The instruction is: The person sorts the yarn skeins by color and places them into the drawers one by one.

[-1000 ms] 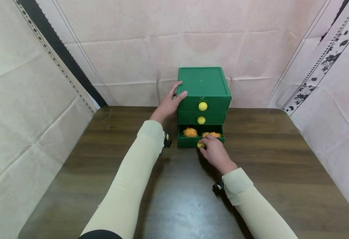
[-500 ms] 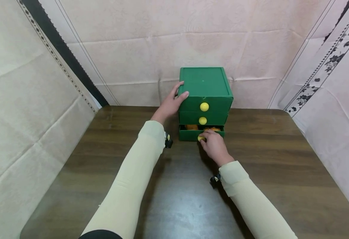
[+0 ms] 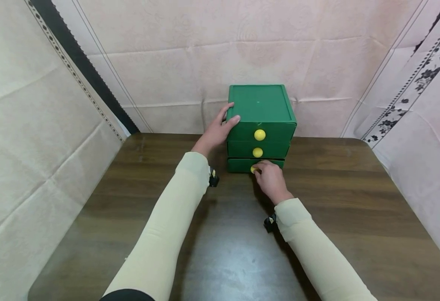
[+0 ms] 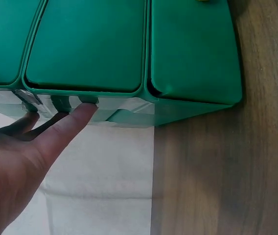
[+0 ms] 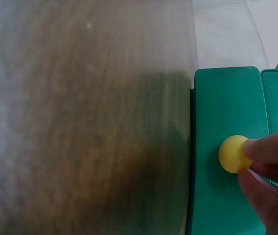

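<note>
A green box with three stacked drawers stands at the table's back edge, with a round yellow knob on each drawer. My right hand pinches the yellow knob of the bottom drawer between thumb and fingers. That drawer's front juts slightly past the ones above in the left wrist view, and its inside is hidden. With fingers extended, my left hand rests against the box's left side; its fingertips touch the clear tape there.
Brown wood-grain table extends around and in front of the box. A pale cloth hangs close behind it, and more cloth lines both sides.
The bottom drawer has slid back into the box, pushed by the right hand on its knob. The orange-brown fried pieces inside have gone out of sight. The left hand stays on the side.
</note>
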Available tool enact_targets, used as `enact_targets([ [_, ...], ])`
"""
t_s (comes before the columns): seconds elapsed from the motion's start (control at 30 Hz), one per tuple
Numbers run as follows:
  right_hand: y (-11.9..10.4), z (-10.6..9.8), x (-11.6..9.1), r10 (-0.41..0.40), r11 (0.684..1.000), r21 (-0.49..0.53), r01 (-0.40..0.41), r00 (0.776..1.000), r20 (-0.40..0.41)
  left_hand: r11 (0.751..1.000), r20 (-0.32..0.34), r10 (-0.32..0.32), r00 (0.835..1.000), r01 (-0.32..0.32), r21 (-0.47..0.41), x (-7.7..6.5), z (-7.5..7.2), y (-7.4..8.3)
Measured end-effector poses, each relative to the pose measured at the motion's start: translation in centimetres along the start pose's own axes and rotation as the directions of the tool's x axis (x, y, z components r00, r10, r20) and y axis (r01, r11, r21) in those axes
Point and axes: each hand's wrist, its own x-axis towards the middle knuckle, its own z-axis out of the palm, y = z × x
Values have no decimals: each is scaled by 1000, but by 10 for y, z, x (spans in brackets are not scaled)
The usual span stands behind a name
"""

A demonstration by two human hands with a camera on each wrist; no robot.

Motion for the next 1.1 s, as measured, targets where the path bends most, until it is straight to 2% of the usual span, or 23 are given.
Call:
enact_targets([
  [0.37,2,2,7,11,1000,25,-11,1000,-12,999,-28,-9,1000,10,39,2,1,1],
  [0.8,3,4,9,35,999,41,-35,999,-1,1000,-13,-16,1000,17,15,2,0,0],
  [1.1,2,2,8,48,998,41,-49,998,30,999,-10,-26,1000,26,39,-1,1,3],
])
